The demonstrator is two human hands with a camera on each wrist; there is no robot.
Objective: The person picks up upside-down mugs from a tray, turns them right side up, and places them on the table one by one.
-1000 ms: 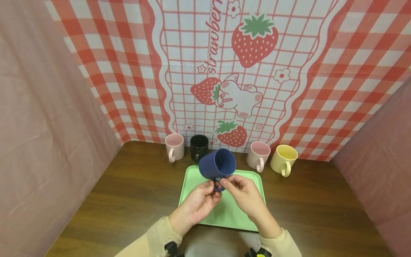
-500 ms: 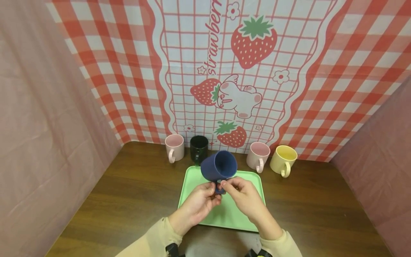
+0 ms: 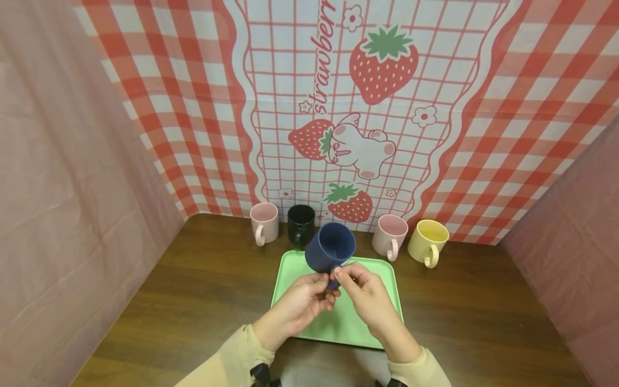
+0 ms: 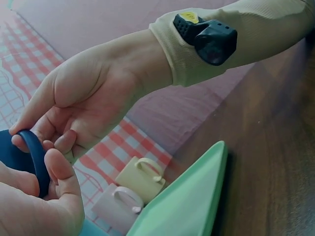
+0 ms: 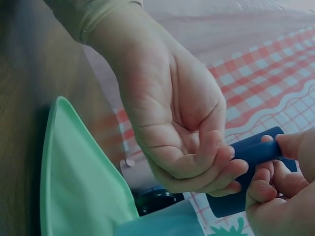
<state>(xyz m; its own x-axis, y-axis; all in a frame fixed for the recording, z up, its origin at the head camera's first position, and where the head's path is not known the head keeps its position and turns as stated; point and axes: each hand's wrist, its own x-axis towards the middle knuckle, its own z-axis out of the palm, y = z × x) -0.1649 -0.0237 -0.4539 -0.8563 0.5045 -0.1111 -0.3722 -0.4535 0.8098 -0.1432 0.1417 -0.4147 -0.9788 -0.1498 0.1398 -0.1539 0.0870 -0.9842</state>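
Note:
A dark blue mug (image 3: pixel 330 248) hangs in the air above the far part of a light green tray (image 3: pixel 355 317), tilted, its mouth facing up and toward me. My left hand (image 3: pixel 301 303) holds its handle from the left, palm partly upturned. From the other side my right hand (image 3: pixel 371 295) pinches the same handle between thumb and fingers. In the left wrist view, fingers of both hands meet around the handle (image 4: pixel 37 160). The right wrist view shows the mug (image 5: pixel 234 199) partly hidden behind the fingers.
Behind the tray stand a pink mug (image 3: pixel 265 223) and a black mug (image 3: pixel 301 224) on the left. Another pink mug (image 3: pixel 389 236) and a yellow mug (image 3: pixel 428 242) stand on the right. A strawberry-patterned cloth (image 3: pixel 367 134) rises behind the wooden table (image 3: pixel 203 290).
The blue mug has turned in my hands: it tips less to the right and its mouth faces me more. Both hands stay almost in place; the other mugs and the tray stay put.

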